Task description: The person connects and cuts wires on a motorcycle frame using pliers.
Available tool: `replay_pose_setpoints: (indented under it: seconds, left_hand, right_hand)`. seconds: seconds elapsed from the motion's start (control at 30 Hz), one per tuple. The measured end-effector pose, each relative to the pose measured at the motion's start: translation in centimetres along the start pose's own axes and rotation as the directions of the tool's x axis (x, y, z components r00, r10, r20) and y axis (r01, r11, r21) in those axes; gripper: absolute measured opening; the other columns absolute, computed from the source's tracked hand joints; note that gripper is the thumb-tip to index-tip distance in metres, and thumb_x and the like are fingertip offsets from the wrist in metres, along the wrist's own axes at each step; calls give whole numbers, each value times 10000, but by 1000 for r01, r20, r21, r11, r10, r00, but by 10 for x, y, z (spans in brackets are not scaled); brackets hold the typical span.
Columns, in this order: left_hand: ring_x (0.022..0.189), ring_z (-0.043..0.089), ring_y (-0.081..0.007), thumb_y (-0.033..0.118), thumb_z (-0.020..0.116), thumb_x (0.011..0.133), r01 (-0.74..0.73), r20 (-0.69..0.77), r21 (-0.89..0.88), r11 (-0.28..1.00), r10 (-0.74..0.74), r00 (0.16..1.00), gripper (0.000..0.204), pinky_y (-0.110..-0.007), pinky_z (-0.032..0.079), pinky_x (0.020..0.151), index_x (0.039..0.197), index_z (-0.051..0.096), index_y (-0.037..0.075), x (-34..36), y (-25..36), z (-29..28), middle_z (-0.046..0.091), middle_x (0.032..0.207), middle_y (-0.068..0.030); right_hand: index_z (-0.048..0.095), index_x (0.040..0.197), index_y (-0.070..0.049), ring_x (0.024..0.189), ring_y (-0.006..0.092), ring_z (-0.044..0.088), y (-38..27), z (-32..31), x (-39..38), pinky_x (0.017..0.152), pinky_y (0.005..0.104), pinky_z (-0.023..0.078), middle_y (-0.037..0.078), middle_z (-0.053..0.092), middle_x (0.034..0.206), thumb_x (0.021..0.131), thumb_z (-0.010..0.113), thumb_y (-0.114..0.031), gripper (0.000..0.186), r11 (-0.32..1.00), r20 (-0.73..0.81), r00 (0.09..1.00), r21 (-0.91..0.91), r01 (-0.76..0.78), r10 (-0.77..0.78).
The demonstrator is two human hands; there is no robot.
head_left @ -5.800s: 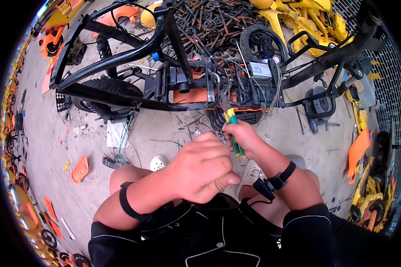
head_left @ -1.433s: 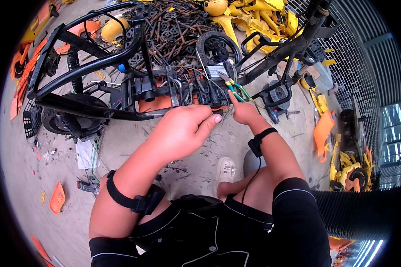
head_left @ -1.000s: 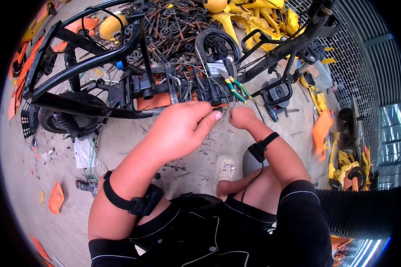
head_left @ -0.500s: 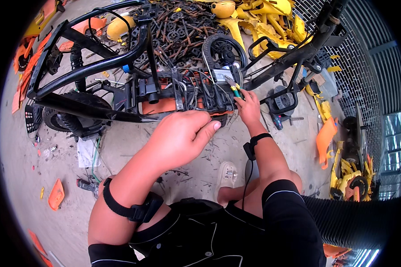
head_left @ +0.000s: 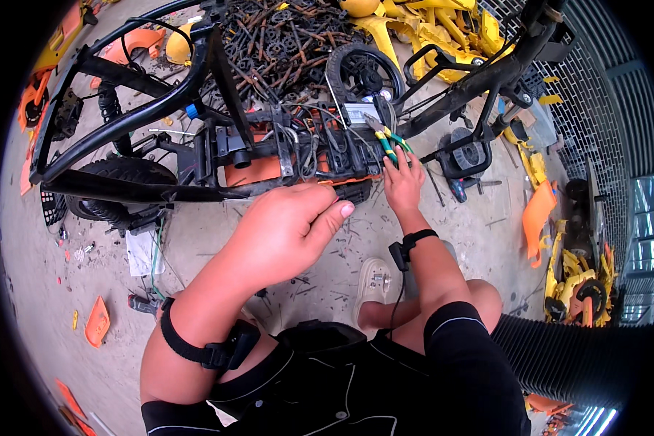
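A black scooter frame (head_left: 123,123) lies on its side on the concrete floor, its orange base and a tangle of wires (head_left: 305,142) facing me. My right hand (head_left: 403,182) is stretched out to the frame and grips green-and-yellow-handled pliers (head_left: 386,139), whose jaws point into the wires beside a small grey box (head_left: 360,112). My left hand (head_left: 283,229) hovers closer to me, just below the frame's orange base, with its fingers loosely curled and nothing visible in it. Both wrists wear black straps.
A pile of dark metal parts (head_left: 283,43) lies behind the frame. Yellow plastic shells (head_left: 429,29) are stacked at the back right, orange pieces (head_left: 538,214) at the right and left. A small wheel (head_left: 363,73) and a second black frame (head_left: 487,73) stand right of the wires.
Over the last seconds my right hand carried the pliers from near my lap up to the frame's wiring. My left hand drew back slightly from the frame.
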State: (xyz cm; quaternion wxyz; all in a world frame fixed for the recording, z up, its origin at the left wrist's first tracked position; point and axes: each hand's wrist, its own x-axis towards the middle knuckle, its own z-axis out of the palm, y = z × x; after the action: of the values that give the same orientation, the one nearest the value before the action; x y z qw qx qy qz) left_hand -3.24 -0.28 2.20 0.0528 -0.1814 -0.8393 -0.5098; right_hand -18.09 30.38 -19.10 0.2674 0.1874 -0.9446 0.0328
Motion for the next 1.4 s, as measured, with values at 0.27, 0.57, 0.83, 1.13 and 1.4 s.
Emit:
replay_pose_setpoints:
  seconds: [0.27,0.57,0.83,1.13,1.4]
  left_hand:
    - [662,548,-388,215,592,929,60,47,22,998,-61,997,299,-461,428,589,732,528,-1,2,-3,3,539,679,-171]
    - [652,538,-388,219,596,929,81,40,9,997,-82,996,311,-460,424,589,722,520,0,5,-8,9,524,665,-167]
    - [657,540,-390,217,598,927,47,21,-13,999,-47,999,307,-462,422,588,724,518,1,6,-8,10,529,671,-172]
    - [572,494,-321,206,587,953,-25,-3,-7,1000,25,1000,315,-397,402,547,735,507,-7,4,3,10,493,635,-144]
    - [649,544,-373,227,584,938,14,47,-21,1000,-13,999,303,-443,430,592,748,532,-4,-3,5,10,540,683,-167]
  right_hand:
    - [729,936,-182,1206,271,466,10,10,12,969,457,337,-29,591,1273,762,730,-169,174,996,-54,999,93,-4,9]
    - [669,927,-136,1160,250,496,23,15,17,948,437,352,-19,602,1229,769,711,-153,164,984,-74,983,54,172,-167]
    - [598,904,-54,1117,319,477,16,12,20,980,464,320,79,600,1121,811,638,-44,101,933,-242,934,310,-184,265]
    - [617,977,-15,921,370,581,-6,25,-84,831,445,457,173,627,970,872,562,-36,120,880,104,921,274,-389,375]
    - [671,1110,-108,1118,331,516,-27,-23,-2,955,420,415,115,600,1195,777,636,-37,342,947,10,979,255,-197,202]
